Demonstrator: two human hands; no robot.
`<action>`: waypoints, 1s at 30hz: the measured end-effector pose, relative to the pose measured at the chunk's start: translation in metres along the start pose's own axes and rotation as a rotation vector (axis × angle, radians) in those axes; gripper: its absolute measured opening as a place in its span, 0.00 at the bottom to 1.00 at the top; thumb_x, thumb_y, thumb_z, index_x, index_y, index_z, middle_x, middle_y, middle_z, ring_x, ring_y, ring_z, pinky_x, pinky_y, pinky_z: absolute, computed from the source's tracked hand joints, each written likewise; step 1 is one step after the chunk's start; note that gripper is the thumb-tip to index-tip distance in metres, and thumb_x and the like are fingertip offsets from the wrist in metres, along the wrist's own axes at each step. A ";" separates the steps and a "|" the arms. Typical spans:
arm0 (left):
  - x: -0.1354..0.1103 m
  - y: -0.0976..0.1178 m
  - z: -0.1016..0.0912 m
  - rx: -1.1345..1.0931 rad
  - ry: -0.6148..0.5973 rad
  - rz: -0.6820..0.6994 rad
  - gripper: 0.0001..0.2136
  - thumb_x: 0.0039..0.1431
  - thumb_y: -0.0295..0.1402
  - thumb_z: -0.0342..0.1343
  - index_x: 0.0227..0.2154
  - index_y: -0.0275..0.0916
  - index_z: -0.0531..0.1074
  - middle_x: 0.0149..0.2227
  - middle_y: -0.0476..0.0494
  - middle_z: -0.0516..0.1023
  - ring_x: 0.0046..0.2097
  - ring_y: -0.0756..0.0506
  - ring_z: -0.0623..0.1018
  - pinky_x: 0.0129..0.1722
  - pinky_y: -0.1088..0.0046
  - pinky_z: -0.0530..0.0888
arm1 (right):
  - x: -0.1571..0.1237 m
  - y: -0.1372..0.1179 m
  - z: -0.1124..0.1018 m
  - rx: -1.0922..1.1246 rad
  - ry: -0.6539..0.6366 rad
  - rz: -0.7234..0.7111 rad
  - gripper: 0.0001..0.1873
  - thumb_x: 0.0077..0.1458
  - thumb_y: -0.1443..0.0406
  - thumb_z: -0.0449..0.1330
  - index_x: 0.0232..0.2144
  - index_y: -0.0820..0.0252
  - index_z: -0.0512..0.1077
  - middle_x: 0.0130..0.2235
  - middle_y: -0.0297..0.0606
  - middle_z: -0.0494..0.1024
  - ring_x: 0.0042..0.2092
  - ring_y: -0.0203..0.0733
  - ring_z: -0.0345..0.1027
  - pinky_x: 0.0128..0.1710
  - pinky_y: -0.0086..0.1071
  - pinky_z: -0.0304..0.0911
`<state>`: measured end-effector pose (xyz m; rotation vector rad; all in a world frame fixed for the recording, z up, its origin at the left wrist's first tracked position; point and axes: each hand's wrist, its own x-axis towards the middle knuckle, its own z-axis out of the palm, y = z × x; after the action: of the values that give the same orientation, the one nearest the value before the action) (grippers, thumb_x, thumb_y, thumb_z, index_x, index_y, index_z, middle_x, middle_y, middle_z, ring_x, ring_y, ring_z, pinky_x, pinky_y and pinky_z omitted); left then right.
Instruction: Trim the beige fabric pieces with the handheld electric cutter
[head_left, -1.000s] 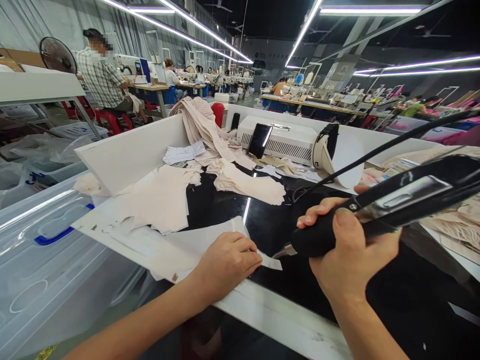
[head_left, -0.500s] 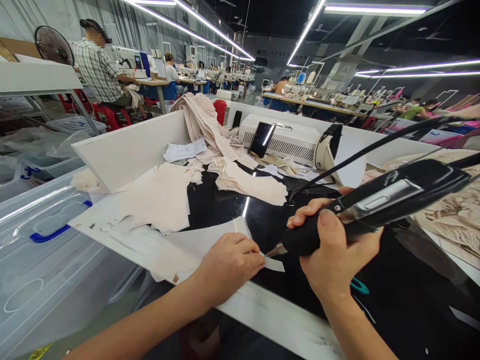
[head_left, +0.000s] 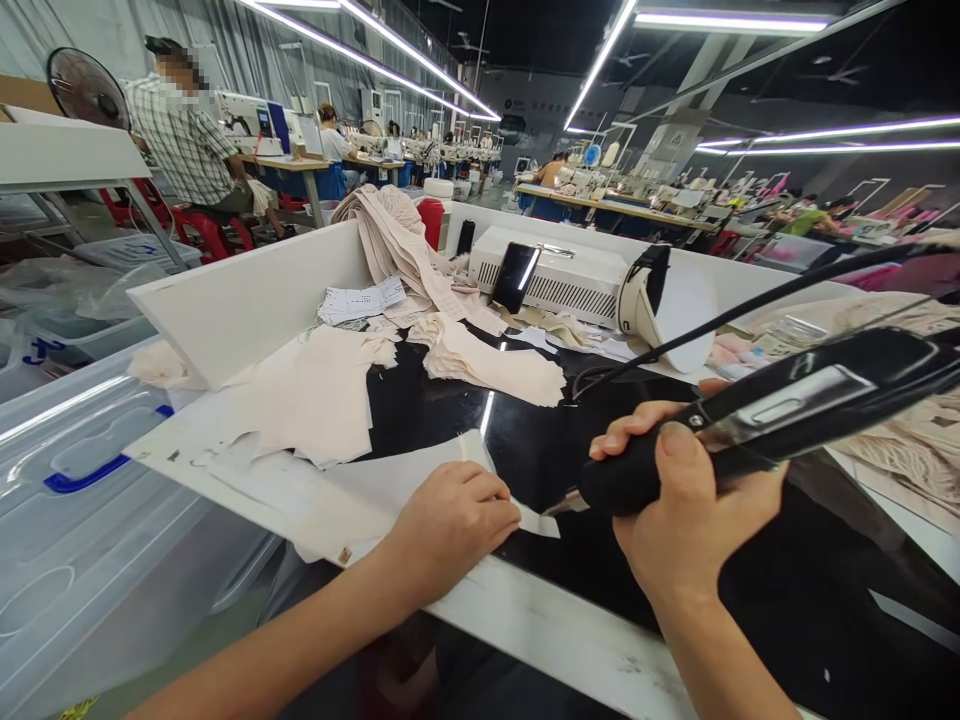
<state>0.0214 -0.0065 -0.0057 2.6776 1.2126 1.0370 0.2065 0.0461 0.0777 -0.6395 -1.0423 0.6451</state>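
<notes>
1 black tool (head_left: 780, 400), farther right

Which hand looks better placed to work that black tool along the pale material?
Probably the right hand: it grips the black tool, whose metal tip points toward the material's narrow end. The left hand rests on the pale material, so it seems better placed to steady it.
</notes>
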 end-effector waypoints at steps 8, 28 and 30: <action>-0.001 -0.001 0.002 -0.008 0.007 -0.001 0.07 0.80 0.29 0.64 0.41 0.40 0.84 0.43 0.49 0.87 0.46 0.44 0.84 0.51 0.64 0.80 | -0.002 -0.005 0.006 0.016 0.016 0.030 0.23 0.54 0.61 0.77 0.49 0.50 0.74 0.30 0.23 0.81 0.23 0.39 0.73 0.24 0.35 0.76; -0.001 -0.003 0.001 -0.011 -0.028 -0.021 0.09 0.81 0.30 0.63 0.41 0.41 0.84 0.43 0.49 0.87 0.47 0.44 0.85 0.51 0.63 0.79 | -0.010 -0.013 0.003 0.028 0.011 0.050 0.23 0.54 0.64 0.76 0.50 0.51 0.74 0.30 0.24 0.81 0.24 0.38 0.73 0.24 0.33 0.76; -0.001 -0.002 0.000 -0.007 -0.038 -0.023 0.09 0.82 0.30 0.62 0.41 0.41 0.84 0.44 0.49 0.88 0.47 0.44 0.85 0.51 0.63 0.80 | -0.009 -0.014 0.000 0.026 0.013 0.045 0.23 0.54 0.64 0.76 0.50 0.51 0.74 0.29 0.24 0.81 0.24 0.38 0.73 0.25 0.33 0.77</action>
<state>0.0196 -0.0054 -0.0067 2.6585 1.2275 0.9816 0.2052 0.0302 0.0826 -0.6451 -1.0080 0.6919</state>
